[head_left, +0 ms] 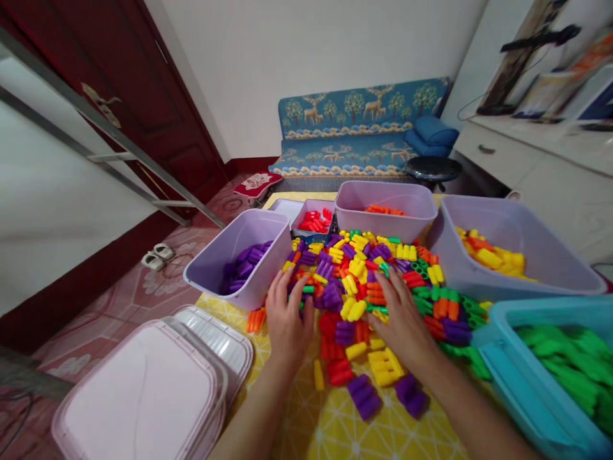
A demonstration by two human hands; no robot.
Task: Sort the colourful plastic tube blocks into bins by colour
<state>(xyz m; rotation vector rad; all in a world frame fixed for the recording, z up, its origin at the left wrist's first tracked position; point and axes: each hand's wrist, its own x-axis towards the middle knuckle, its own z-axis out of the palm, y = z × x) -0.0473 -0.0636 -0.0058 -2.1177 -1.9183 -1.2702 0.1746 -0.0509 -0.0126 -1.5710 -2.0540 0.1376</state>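
Observation:
A spread of plastic tube-shaped building blocks (352, 310) in yellow, purple, red, orange and green covers the middle of the table. At the pile's left side is my left hand (288, 313), its fingers apart and nothing visible in its grasp. My right hand (400, 313) reaches over the right part of the pile, fingers spread, with blocks under and around the fingertips. Whether the fingertips press on any block I cannot tell. Loose purple blocks (364, 396) and yellow blocks (384, 366) lie between my forearms.
Around the pile stand a bin of purple blocks (258, 291), a small box of red blocks (299, 225), a bin with orange blocks (383, 223), a bin of yellow blocks (460, 275) and a turquoise bin of green blocks (502, 358). Stacked lids (138, 390) lie at front left.

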